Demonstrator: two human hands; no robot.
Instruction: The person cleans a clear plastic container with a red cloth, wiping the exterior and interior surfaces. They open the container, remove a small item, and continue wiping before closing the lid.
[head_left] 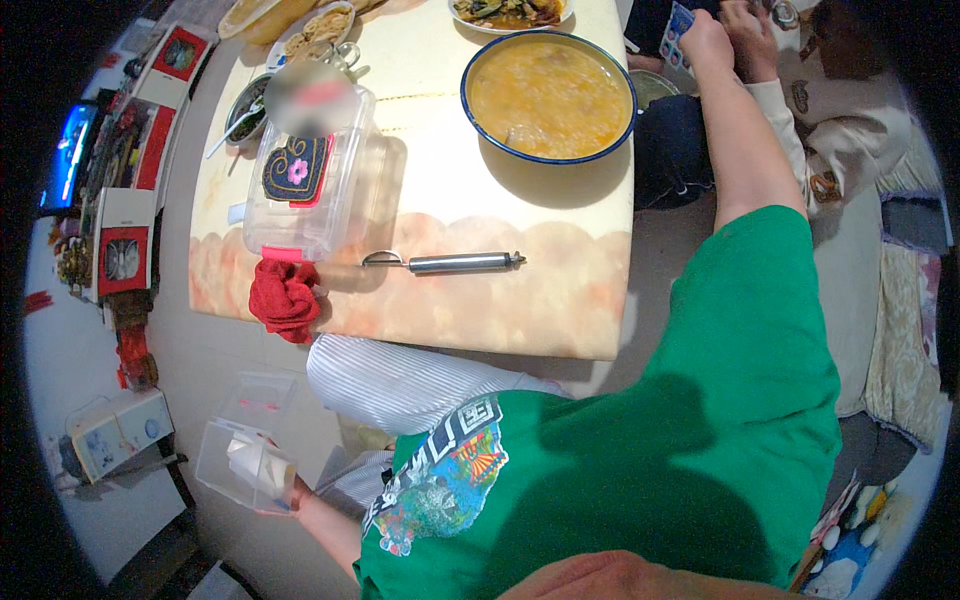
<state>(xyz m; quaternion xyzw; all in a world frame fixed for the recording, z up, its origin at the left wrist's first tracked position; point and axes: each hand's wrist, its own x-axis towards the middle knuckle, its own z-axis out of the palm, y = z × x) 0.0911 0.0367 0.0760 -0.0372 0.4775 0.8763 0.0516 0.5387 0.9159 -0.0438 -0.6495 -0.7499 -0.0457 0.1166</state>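
At the lower left, beside the table, my left hand [297,494] is closed on the edge of a clear plastic box [213,468] with its lid swung up. White packets or folded papers [256,458] lie inside it. My right arm reaches to the upper right, past the table's edge. There my right hand [706,42] grips a small blue and white blister pack [677,30]. Right beside it is another person's hand [752,38]; whether the two touch I cannot tell.
On the table [430,330] stand a blue-rimmed bowl of yellow soup [548,95], a lidded clear container [345,165] with a heart-shaped dark pouch [296,168], a metal peeler [462,262], a red cloth [284,300] and food dishes. A sofa [850,280] is at right.
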